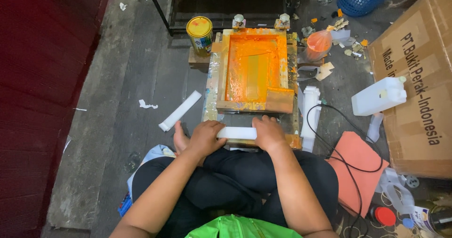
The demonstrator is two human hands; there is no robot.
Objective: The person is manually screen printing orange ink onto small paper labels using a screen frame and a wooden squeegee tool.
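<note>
Crosswise, white strip (237, 133) between both hands.

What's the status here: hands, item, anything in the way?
Left hand and right hand both shut on white strip. Strip held level at near edge of orange-inked screen frame. Nothing between strip and frame.
</note>
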